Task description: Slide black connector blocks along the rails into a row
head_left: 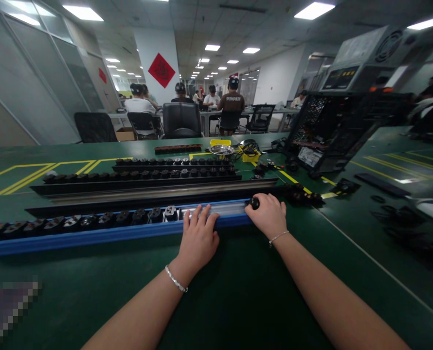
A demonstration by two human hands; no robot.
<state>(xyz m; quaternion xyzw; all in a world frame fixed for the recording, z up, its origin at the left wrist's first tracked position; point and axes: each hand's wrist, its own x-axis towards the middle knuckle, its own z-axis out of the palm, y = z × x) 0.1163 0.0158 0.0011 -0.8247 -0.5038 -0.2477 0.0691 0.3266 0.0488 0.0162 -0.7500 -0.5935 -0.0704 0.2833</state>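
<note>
A long blue rail [224, 221] lies across the green table in front of me. Along its left stretch sits a row of several black socket modules [107, 218], and a grey-faced module [171, 212] ends that row. Just right of it, my left hand [200, 236] rests on the rail with its fingers spread, holding nothing I can see. At the rail's right end my right hand [269, 214] pinches a small round black module [253, 202] over the channel. The fingers cover part of that piece, so its underside is hidden.
Behind the blue rail lie black rails [147, 206] and two more rows of modules [139, 175]. A metal dish [222, 150], a yellow holder [251, 154] with cables, and an opened computer case [326, 131] stand further back. People sit at far desks.
</note>
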